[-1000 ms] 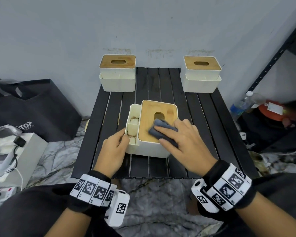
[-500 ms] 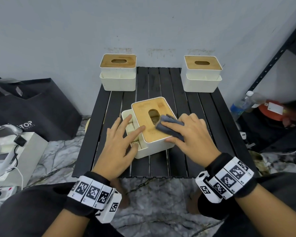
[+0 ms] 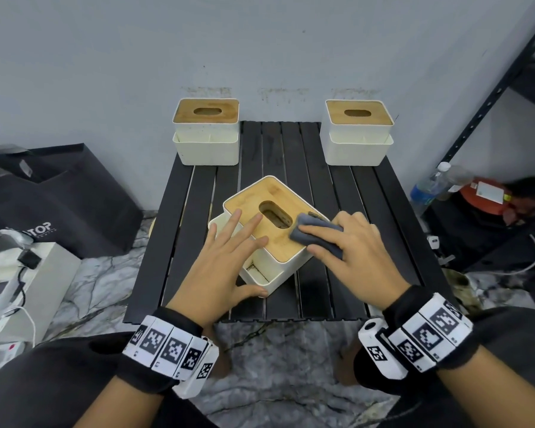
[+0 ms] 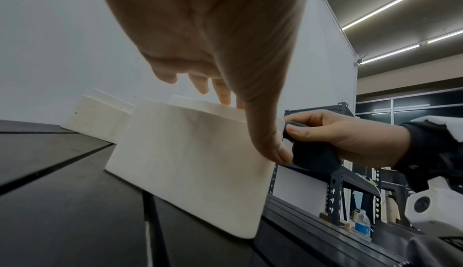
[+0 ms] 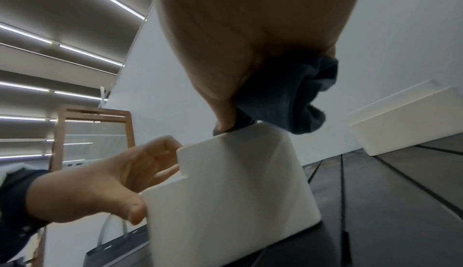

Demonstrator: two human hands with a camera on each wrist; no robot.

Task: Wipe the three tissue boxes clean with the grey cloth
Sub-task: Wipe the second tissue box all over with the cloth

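Observation:
The near tissue box [image 3: 260, 193], white with a slotted wooden lid, stands skewed at the middle of the black slatted table [image 3: 179, 242]. My left hand [image 3: 229, 261] lies on it with straight, spread fingers on the lid and its thumb at the front corner. My right hand [image 3: 352, 251] pinches the grey cloth [image 3: 312, 231] and presses it on the lid's right edge. In the right wrist view the cloth [image 5: 288, 97] bunches under the palm at the box's [image 5: 238, 192] top corner. Two more boxes stand at the back left [image 3: 206, 131] and back right [image 3: 357, 131].
A black bag [image 3: 59, 196] and a white device [image 3: 13, 273] sit on the floor to the left. To the right are a water bottle [image 3: 430, 186] and a dark metal shelf [image 3: 491, 97]. The wall rises just behind the table.
The near box has turned counterclockwise, its side compartment now facing front-left. My left hand went from gripping the box's side to lying flat on the lid. The cloth slid to the lid's right edge.

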